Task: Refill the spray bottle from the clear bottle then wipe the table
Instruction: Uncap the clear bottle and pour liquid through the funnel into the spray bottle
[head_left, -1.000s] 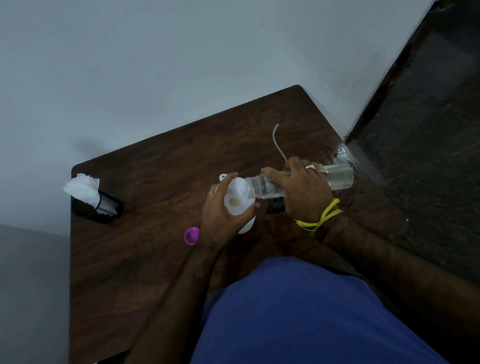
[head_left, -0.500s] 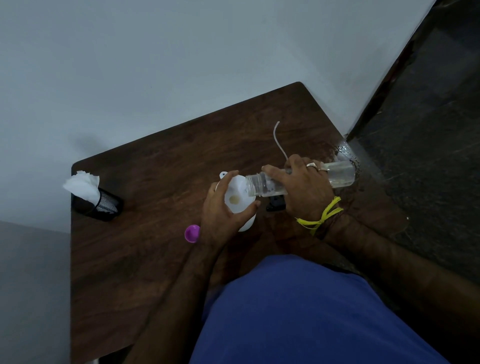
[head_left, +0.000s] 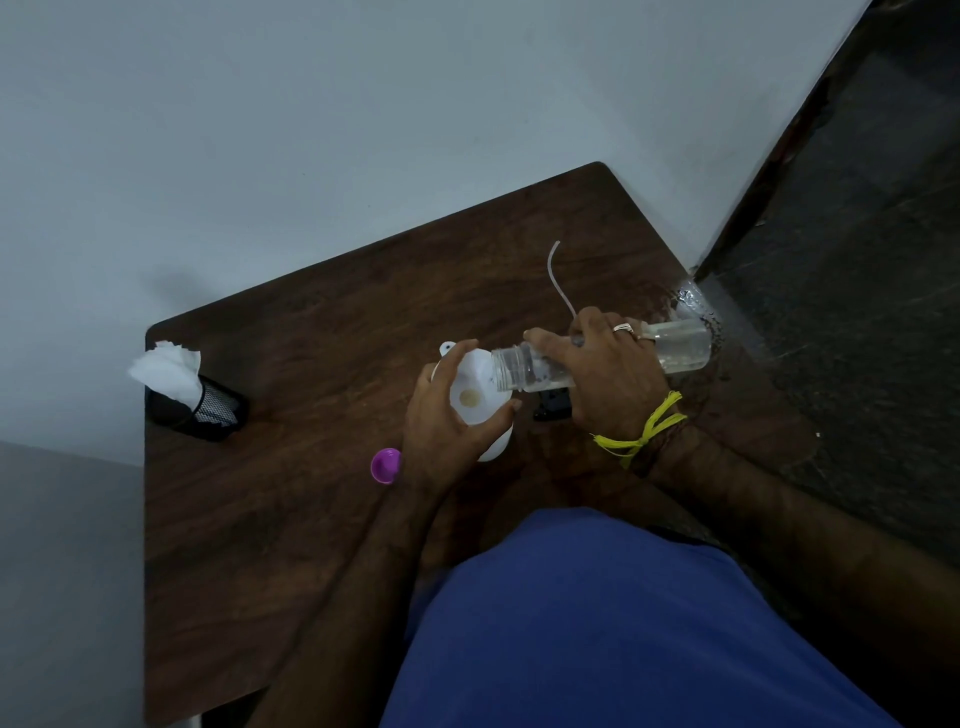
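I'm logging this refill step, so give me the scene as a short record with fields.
stage: pouring, wiping not yet begun
right hand: grips clear bottle, tipped nearly level, mouth over funnel
left hand: holds white funnel on the spray bottle
purple cap: off, on table beside left hand
spray head: off, lying behind the hands, its tube on the table
tissues: in black mesh holder, far left, untouched

Left hand (head_left: 445, 431) curled, gripping; right hand (head_left: 602, 371) clasped, gripping, forearms converging.
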